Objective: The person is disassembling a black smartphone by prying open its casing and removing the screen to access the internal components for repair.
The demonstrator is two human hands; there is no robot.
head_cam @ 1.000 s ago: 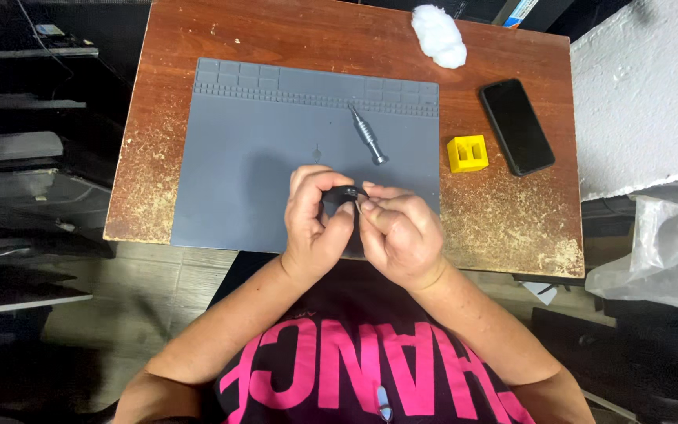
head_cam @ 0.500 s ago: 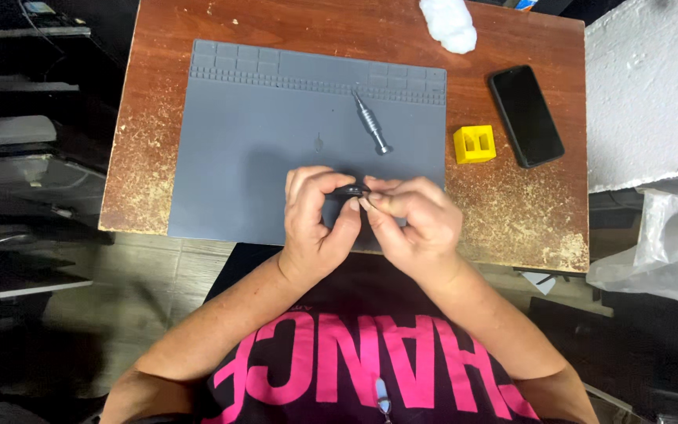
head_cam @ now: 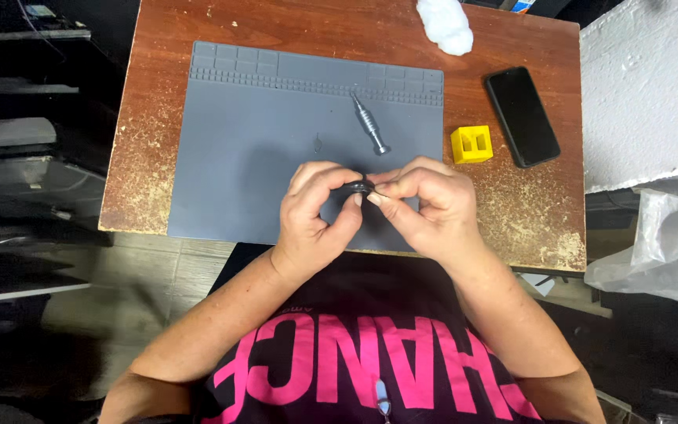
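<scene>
Hands meet over the near edge of the grey mat [head_cam: 260, 157], and between them you pinch a small dark part [head_cam: 359, 187]. Your left hand [head_cam: 315, 212] curls its fingers [head_cam: 327, 174] over the part from the left; your right hand [head_cam: 429, 208] closes thumb and forefinger on it from the right. Both sets of fingers are narrow, shut on the part, which lies crosswise between them, though its exact shape is too hidden to tell. Neither hand is nearer; they share it. Just beyond your right hand lies a grey screwdriver [head_cam: 369, 124], pointing away and to the left. Farther right on the worn wooden surface [head_cam: 543, 220] sit a yellow block [head_cam: 471, 144] and a black phone [head_cam: 522, 115], well apart. Open mat lies to your left.
</scene>
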